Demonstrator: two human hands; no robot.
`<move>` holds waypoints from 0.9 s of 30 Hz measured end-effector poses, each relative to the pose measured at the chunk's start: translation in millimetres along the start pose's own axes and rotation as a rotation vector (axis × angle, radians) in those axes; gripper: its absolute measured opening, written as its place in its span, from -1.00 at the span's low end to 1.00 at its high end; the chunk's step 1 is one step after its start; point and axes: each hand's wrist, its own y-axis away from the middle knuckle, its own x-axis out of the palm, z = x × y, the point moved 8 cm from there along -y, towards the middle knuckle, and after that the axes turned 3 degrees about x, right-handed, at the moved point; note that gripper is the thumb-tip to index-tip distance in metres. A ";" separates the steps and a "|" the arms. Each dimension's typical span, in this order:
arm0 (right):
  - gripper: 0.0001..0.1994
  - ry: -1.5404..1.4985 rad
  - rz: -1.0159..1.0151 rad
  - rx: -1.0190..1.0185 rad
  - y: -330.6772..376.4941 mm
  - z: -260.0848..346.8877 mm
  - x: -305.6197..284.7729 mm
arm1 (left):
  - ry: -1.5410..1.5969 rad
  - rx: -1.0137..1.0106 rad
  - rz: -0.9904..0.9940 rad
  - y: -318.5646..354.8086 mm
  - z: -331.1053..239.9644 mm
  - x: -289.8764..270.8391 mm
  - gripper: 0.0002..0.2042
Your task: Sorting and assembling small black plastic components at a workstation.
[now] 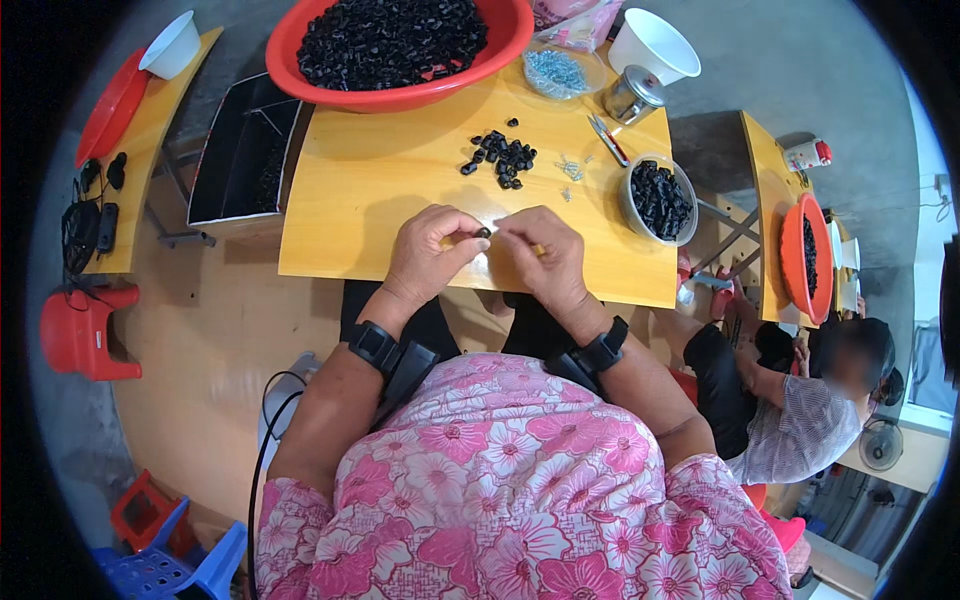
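My left hand [432, 250] pinches a small black plastic piece [482, 233] between thumb and forefinger, just above the table's near edge. Close beside it, my right hand [545, 255] has its thumb and forefinger drawn together; whatever they hold is too small to make out. Beyond both hands lies a loose pile of black plastic pieces [505, 155] on the yellow table [370, 190]. Several tiny silvery pieces [571, 168] are scattered to the right of that pile. A clear tub [630, 212] of black pieces stands at the table's right edge.
A big red basin [400, 100] of black pieces sits at the back, near a bowl of bluish silvery bits [556, 72], a metal canister [634, 95], a white bucket [655, 45] and red-handled snips [609, 140]. An open box [240, 160] stands left; a person [800, 420] sits right.
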 end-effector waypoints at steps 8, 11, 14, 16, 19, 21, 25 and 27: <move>-0.79 0.266 -0.104 0.218 -28.4 -47.1 -12.2 | -0.024 -0.013 0.023 -2.3 -3.4 -0.3 -0.89; -0.80 0.366 -0.055 0.228 -33.5 -50.8 -7.4 | -0.027 -0.007 0.023 -2.7 -4.8 -0.3 -0.90; -0.81 0.401 -0.040 0.207 -34.9 -45.8 -4.2 | -0.031 0.011 0.025 -3.4 -6.5 -0.6 -0.90; -0.83 0.414 -0.038 0.208 -34.6 -41.4 -4.0 | -0.036 0.003 0.026 -3.2 -6.8 -0.5 -0.90; -0.89 0.468 -0.036 0.158 -30.4 -38.7 -4.4 | -0.034 -0.004 0.027 -2.9 -6.6 -0.7 -0.89; -0.92 0.508 -0.033 0.105 -26.9 -33.7 -5.3 | -0.041 0.001 0.026 -3.4 -5.0 -0.6 -0.89; -0.91 0.604 0.007 0.100 -19.2 -28.9 -8.2 | -0.038 -0.004 0.014 -2.5 -4.0 -0.5 -0.87; -0.91 0.622 0.016 0.108 -15.8 -29.4 -9.1 | -0.044 0.003 0.016 -2.6 -2.5 0.7 -0.87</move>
